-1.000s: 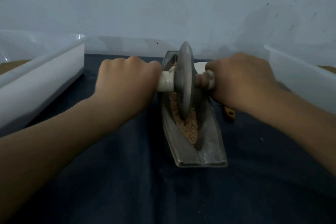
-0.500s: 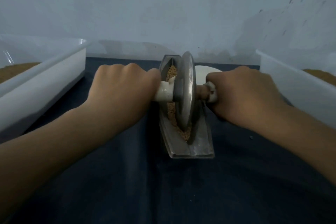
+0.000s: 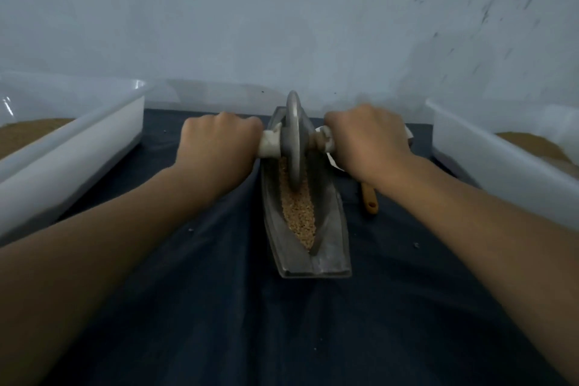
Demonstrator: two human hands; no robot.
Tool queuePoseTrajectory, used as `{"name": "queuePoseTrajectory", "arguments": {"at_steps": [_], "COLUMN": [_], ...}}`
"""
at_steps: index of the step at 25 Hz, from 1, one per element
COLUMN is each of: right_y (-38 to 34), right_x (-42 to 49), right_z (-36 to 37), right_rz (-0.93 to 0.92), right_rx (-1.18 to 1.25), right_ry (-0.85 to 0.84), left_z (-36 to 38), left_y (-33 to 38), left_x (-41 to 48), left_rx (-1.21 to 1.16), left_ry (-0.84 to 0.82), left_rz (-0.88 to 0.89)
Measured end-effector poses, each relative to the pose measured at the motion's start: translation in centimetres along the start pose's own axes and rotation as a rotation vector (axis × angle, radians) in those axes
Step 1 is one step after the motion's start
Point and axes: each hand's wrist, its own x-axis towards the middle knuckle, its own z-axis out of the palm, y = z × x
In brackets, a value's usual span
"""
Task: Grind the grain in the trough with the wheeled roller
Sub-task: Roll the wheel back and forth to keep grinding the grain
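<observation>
A grey metal boat-shaped trough (image 3: 332,247) lies lengthwise on the dark cloth, with tan grain (image 3: 297,210) along its groove. The grey wheeled roller (image 3: 294,138) stands upright in the far half of the trough, its disc edge down in the grain. My left hand (image 3: 216,147) grips the pale axle handle on the left of the disc. My right hand (image 3: 366,138) grips the axle handle on the right. Both handles are mostly hidden inside my fists.
White plastic tubs holding tan grain flank the cloth: one at the left (image 3: 78,153), one at the right (image 3: 488,160). A wooden handle (image 3: 369,200) lies right of the trough under my right wrist. A white object (image 3: 409,135) shows behind my right hand. A pale wall (image 3: 282,25) rises behind.
The roller came toward the near end of the trough half a second ago and has since rolled back to the far half, uncovering the grain in the near part. Both hands kept their grip.
</observation>
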Motion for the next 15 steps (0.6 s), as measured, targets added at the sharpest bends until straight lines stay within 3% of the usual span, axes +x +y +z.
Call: {"name": "queuePoseTrajectory", "arguments": {"at_steps": [5, 12, 15], "right_y": [0.9, 0.2, 0.0], "right_x": [-6.4, 1.5, 0.3], "right_z": [-1.2, 2.1, 1.1], "right_rz": [-0.048, 0.054, 0.049], "right_rx": [-0.031, 0.016, 0.007], "right_ry": [0.142, 0.077, 0.054], "left_z": [-2.9, 0.1, -0.5], "left_y": [-0.7, 0.7, 0.6], "left_x": [-3.5, 2.3, 1.0], "left_rx": [0.038, 0.022, 0.019], "left_ry": [0.098, -0.054, -0.052], "left_rz": [0.190, -0.020, -0.014]}}
